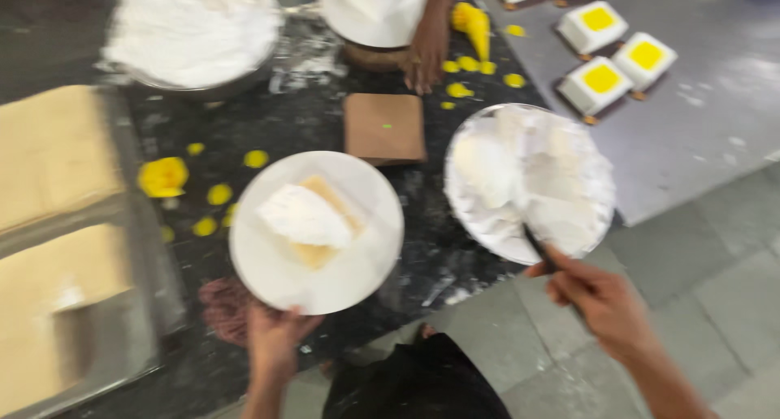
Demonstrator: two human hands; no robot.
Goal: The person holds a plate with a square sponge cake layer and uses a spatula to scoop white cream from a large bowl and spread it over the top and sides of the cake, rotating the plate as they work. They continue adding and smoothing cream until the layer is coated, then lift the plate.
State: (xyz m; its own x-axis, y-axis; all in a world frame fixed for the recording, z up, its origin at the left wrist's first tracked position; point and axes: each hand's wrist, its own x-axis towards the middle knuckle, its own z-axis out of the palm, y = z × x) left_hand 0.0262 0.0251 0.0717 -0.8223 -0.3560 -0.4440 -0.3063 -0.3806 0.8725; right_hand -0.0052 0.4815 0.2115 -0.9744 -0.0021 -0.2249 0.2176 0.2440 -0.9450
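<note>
the left hand [272, 338] pinches the near rim of a round white turntable [268, 264] bearing a square sponge cake [329, 204] heaped with fluffy white cream [302, 216]. the right hand [597, 293], fingers curled tight, grips a dark-handled spatula [536, 244] slanting up-left into a metal bowl [569, 143] smeared with cream, right of the turntable.

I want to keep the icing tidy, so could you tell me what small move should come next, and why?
Probably lift the spatula out of the cream bowl. The right hand has its blade in the cream, while the left hand steadies the turntable, where the cake square has cream only partly covering it.
</note>
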